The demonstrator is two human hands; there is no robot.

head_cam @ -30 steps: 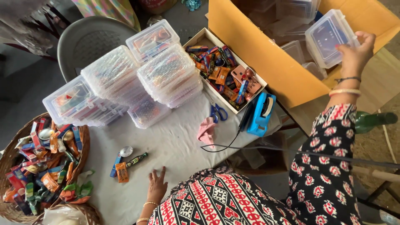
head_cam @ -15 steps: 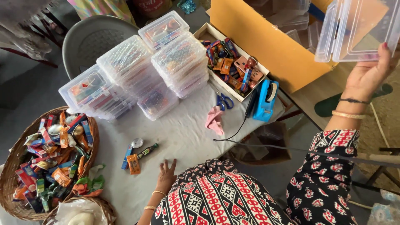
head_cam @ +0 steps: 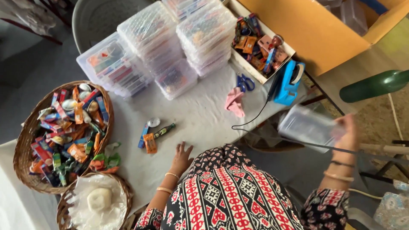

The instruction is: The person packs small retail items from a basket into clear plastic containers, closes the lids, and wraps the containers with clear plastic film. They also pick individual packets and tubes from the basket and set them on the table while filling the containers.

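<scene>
Right hand: the right hand (head_cam: 347, 136) is grasping an empty clear plastic box (head_cam: 307, 127), blurred with motion, off the worktop's edge at about four o'clock in the view; the box is lying just to the hand's nine o'clock side, its far end pointing toward the worktop (head_cam: 200, 115).

Left hand: the left hand (head_cam: 182, 158) is resting flat, fingers spread and released, on the white cloth at the worktop's near edge, holding nothing.

Nearest items: a small group of sachets (head_cam: 150, 142), a slim dark tube (head_cam: 164, 130) and a round silver piece (head_cam: 153, 122) is lying just at the left hand's eleven o'clock, apart from it.

Done so far, judging by the layout: stacks of filled clear boxes (head_cam: 170, 38) are standing at twelve o'clock, already packed with colourful contents.

Left to do, as it appears: the held box is looking empty, and a wicker basket of loose sachets (head_cam: 64, 132) at nine o'clock is waiting full.

Around: a cardboard tray of more small goods (head_cam: 260, 42) is sitting at one o'clock, beside a blue tape dispenser (head_cam: 287, 83), blue scissors (head_cam: 245, 81) and a pink cloth (head_cam: 234, 101); a smaller basket with a white lump (head_cam: 100, 199) is sitting at seven o'clock.
</scene>
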